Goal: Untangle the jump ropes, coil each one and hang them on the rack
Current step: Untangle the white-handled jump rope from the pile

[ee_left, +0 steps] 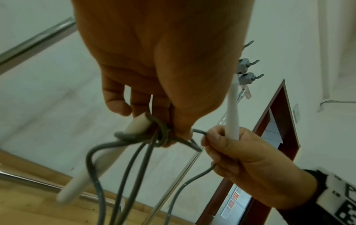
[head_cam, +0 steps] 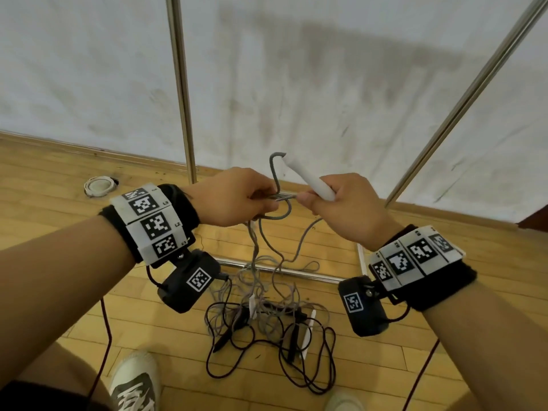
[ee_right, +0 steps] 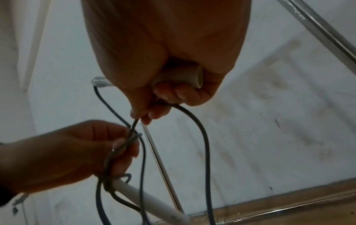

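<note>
While the metal rack (head_cam: 181, 93) stands against the wall, a tangled pile of jump ropes (head_cam: 267, 315) lies on the floor at its base; the left hand (head_cam: 234, 197) pinches a grey rope (head_cam: 275, 179) knot, and the right hand (head_cam: 341, 206) grips its white handle (head_cam: 308, 179).

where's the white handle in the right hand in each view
Head: white handle, centre, slanting up-left from the right hand.
Left wrist: upright, right of centre.
Right wrist: only its butt end shows, upper centre.
Shared landmark: the grey rope leaving its tip.
</note>
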Demonstrator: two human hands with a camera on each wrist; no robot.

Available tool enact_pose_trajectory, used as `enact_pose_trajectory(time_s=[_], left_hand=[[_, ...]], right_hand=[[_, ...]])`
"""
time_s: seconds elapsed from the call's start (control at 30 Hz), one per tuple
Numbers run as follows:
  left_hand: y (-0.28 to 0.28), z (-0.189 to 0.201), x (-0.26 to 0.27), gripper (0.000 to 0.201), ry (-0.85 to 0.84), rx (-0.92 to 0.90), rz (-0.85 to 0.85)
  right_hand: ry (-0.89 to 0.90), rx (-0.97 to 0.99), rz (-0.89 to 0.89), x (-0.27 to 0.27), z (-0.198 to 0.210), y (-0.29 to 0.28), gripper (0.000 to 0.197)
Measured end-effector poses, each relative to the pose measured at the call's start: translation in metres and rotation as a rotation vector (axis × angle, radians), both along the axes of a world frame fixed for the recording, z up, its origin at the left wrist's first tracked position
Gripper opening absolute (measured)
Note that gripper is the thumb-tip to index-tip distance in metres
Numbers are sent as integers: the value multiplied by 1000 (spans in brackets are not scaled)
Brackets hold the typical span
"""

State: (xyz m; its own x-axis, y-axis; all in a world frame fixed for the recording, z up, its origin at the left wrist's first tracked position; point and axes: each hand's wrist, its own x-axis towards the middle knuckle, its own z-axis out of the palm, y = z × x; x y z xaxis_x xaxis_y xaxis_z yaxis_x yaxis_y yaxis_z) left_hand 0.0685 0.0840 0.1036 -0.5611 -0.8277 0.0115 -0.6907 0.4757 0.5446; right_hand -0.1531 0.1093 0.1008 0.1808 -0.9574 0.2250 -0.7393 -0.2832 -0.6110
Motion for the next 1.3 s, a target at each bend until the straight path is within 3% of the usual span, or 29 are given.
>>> enact_pose_trajectory(time_s=[0.2, 0.4, 0.63, 0.8, 0.97, 1.2, 1.3], left_hand=[[-11, -9, 20, 8, -141, 28, 7], [-18, -12, 29, 9, -150, -13, 60], [-14, -8, 20, 15, 28, 24, 153], [-5, -5, 12, 29, 117, 124, 141], [-1, -6, 1, 30, 93, 48, 56], [3, -10, -7, 29, 159, -51, -18], [1, -13, -4, 27, 211, -8, 9]], right_hand=[[-128, -71, -68, -21, 13, -4, 28], [-174, -100, -156, -43, 16, -9, 23], [-179, -40, -210, -54, 13, -15, 14], [-231, 96, -114, -32, 4, -4, 9], [-419, 83, 8, 1, 1, 9, 8], [-131, 41, 41, 16, -3, 7, 9], [-56, 20, 18, 13, -1, 5, 21]])
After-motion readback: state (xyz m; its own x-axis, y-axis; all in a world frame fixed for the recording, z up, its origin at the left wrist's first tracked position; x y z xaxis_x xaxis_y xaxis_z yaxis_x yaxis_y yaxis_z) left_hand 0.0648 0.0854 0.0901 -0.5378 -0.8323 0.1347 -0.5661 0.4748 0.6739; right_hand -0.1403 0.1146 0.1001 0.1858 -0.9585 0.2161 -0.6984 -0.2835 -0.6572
